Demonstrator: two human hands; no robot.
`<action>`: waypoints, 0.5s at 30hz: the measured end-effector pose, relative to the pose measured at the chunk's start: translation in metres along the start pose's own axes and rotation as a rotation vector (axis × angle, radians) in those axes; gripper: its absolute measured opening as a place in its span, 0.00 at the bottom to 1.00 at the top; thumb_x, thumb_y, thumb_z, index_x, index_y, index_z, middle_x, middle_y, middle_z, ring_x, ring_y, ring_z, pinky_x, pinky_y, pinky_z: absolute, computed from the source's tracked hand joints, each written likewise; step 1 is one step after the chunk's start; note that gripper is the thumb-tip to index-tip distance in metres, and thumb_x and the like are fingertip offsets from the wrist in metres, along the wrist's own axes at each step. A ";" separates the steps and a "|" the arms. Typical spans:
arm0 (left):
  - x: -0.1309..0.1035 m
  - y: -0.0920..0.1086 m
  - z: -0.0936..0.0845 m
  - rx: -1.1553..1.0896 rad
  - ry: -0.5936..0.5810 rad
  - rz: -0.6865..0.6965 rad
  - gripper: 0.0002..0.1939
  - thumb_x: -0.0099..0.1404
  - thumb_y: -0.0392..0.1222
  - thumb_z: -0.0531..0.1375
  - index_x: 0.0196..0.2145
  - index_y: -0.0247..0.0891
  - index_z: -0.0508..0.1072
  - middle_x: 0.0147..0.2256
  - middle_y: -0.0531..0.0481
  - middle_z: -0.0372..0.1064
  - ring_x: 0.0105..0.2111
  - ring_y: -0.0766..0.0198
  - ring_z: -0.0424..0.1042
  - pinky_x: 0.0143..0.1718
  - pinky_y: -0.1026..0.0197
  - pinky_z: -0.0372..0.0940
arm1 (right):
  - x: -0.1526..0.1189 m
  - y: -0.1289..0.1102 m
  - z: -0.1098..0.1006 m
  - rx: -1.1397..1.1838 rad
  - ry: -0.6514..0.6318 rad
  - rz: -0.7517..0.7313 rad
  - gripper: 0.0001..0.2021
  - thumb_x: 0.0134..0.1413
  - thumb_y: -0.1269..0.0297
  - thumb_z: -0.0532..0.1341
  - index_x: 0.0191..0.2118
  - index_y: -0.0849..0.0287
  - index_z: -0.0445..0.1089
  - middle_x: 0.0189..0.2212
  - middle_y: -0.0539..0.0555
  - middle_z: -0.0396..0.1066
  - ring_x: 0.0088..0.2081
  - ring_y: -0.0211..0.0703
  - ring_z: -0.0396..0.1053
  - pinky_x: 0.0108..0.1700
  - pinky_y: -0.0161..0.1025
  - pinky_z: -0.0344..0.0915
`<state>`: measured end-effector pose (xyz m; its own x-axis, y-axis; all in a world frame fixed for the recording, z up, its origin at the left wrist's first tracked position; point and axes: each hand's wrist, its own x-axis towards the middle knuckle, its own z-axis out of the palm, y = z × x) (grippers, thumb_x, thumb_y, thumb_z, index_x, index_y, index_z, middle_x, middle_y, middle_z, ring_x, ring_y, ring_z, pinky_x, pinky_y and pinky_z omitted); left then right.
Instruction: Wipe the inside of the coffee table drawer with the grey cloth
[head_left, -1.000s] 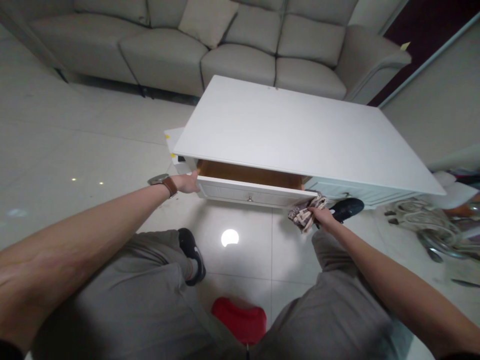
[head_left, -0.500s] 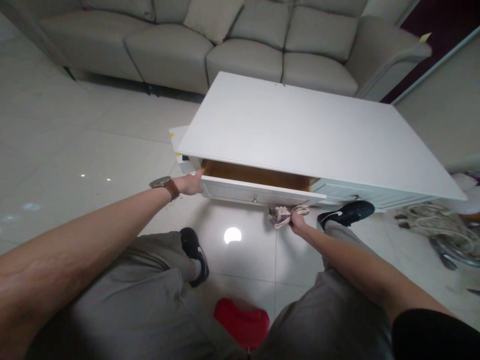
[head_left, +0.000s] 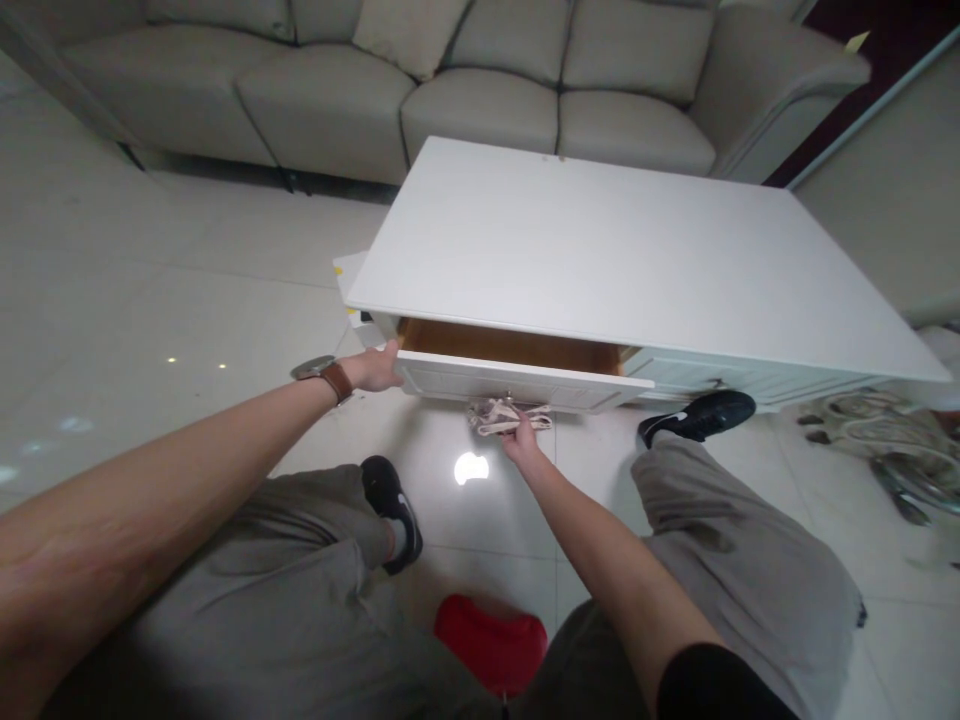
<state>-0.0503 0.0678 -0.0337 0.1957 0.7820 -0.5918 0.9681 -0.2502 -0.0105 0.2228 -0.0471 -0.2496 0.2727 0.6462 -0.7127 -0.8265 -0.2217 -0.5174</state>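
**Cloth now at drawer front centre**

Left hand [head_left: 377,367] unchanged, gripping the left end of the open drawer [head_left: 517,381], watch on wrist. Right hand [head_left: 519,437] has slid left from the drawer's right corner, fingers clenched on the cloth [head_left: 504,414]. Cloth sits just beyond the hand, pressed against the drawer face under the white table [head_left: 600,250].

grey sofa [head_left: 480,90], red stool [head_left: 491,645], cables [head_left: 877,440]
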 end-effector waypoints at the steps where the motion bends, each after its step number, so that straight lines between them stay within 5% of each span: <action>1: 0.000 0.000 0.000 0.002 0.000 0.001 0.34 0.69 0.51 0.55 0.65 0.30 0.53 0.58 0.27 0.70 0.55 0.47 0.74 0.49 0.56 0.69 | 0.003 -0.017 -0.011 0.011 0.062 -0.016 0.09 0.62 0.68 0.51 0.34 0.57 0.68 0.23 0.49 0.76 0.29 0.41 0.76 0.40 0.44 0.76; 5: 0.000 0.001 0.000 -0.023 0.000 0.008 0.34 0.69 0.51 0.55 0.66 0.30 0.52 0.59 0.28 0.69 0.56 0.48 0.73 0.50 0.57 0.68 | 0.007 -0.092 -0.064 0.042 0.260 -0.120 0.15 0.61 0.68 0.45 0.31 0.54 0.67 0.20 0.46 0.73 0.26 0.40 0.75 0.39 0.44 0.76; 8: 0.000 0.004 0.000 -0.020 -0.006 -0.009 0.36 0.69 0.50 0.56 0.66 0.29 0.51 0.60 0.26 0.67 0.56 0.46 0.72 0.50 0.56 0.68 | 0.003 -0.121 -0.089 0.049 0.312 -0.184 0.18 0.60 0.67 0.41 0.29 0.52 0.65 0.20 0.48 0.73 0.29 0.41 0.76 0.36 0.38 0.74; 11: 0.000 0.005 -0.002 -0.021 -0.025 -0.027 0.38 0.68 0.52 0.58 0.67 0.26 0.51 0.60 0.24 0.66 0.58 0.42 0.71 0.50 0.55 0.68 | 0.002 -0.105 -0.082 0.040 0.285 -0.162 0.15 0.60 0.67 0.44 0.30 0.53 0.66 0.21 0.47 0.73 0.31 0.40 0.77 0.40 0.39 0.75; 15: 0.001 0.003 -0.005 -0.054 -0.048 -0.023 0.41 0.65 0.53 0.60 0.67 0.28 0.52 0.61 0.28 0.67 0.58 0.43 0.70 0.52 0.56 0.67 | 0.002 -0.035 -0.031 0.012 0.162 -0.016 0.10 0.60 0.68 0.51 0.34 0.55 0.69 0.25 0.47 0.77 0.30 0.41 0.77 0.46 0.48 0.76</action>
<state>-0.0466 0.0703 -0.0301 0.1670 0.7585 -0.6299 0.9796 -0.2003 0.0185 0.2675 -0.0606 -0.2481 0.3610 0.5236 -0.7717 -0.8268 -0.2031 -0.5245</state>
